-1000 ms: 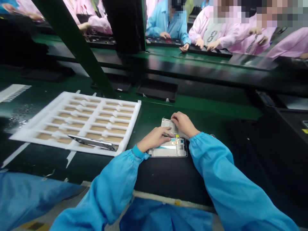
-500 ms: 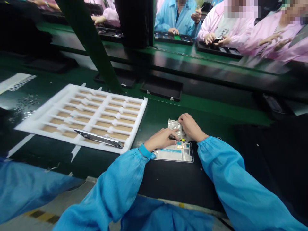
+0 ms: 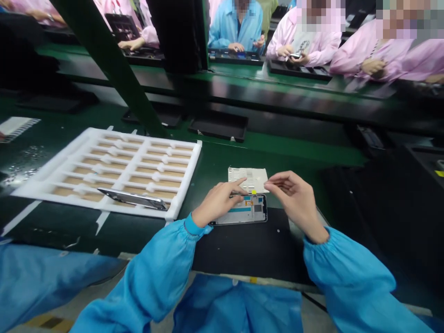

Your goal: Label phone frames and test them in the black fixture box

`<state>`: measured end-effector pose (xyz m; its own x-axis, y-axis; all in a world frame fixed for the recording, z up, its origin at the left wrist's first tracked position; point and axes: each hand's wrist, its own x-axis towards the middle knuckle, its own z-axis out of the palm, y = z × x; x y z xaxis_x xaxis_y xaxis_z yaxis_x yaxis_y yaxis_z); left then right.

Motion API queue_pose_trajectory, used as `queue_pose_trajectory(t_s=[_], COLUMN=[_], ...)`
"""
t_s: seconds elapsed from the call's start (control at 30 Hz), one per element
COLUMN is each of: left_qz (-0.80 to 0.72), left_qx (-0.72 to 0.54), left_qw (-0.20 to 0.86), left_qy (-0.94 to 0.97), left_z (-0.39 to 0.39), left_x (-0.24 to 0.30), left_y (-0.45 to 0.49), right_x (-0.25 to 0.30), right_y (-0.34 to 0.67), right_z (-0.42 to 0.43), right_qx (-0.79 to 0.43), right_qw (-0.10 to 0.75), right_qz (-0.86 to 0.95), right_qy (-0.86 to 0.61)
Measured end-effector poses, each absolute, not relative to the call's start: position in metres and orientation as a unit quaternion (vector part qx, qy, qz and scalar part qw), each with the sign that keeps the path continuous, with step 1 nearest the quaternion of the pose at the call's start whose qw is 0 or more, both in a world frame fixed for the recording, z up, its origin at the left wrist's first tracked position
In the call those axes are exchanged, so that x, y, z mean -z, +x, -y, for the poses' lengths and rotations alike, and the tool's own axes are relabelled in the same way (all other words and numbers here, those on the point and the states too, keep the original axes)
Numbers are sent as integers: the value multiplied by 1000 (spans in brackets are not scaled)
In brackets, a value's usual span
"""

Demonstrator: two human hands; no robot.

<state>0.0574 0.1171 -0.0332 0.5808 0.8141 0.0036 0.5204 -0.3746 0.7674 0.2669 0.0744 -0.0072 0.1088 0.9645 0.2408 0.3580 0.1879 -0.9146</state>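
A phone frame [image 3: 243,215] lies on a black mat [image 3: 249,245] in front of me. My left hand [image 3: 218,201] rests on its left end, with the forefinger stretched onto a white sheet of small parts [image 3: 248,179] just behind the frame. My right hand [image 3: 294,199] hovers to the right of the sheet, thumb and forefinger pinched together on something too small to make out.
A white foam tray [image 3: 107,169] with slotted rows lies at the left, another phone frame [image 3: 133,198] resting on its near edge. Black trays [image 3: 218,126] sit beyond on the green belt. A green post [image 3: 104,64] slants up. Several people in pink and blue coats work at the far bench.
My right hand has lifted off the white sheet and moved right, now pinched. My left forefinger has stretched onto the sheet. The view has shifted slightly.
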Motion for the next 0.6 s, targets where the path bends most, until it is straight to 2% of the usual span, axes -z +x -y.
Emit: queue_pose_trajectory(t_s=[0.3,0.43,0.6], left_qz=[-367,-364,-351], left_qx=[-251,-293,-353], left_qw=[162,138,133], left_qy=[881,873,857], left_z=[-46,-40,-41], left_x=[19,26,34], left_y=[49,44,43], right_x=[-3,-4,-8], right_y=[265,260,253], right_z=[-12,-7,-13], right_qx=[-134,-88,-39], right_qw=[373,312,277], right_qz=[764,815,845], right_qy=[-509,-480,-457])
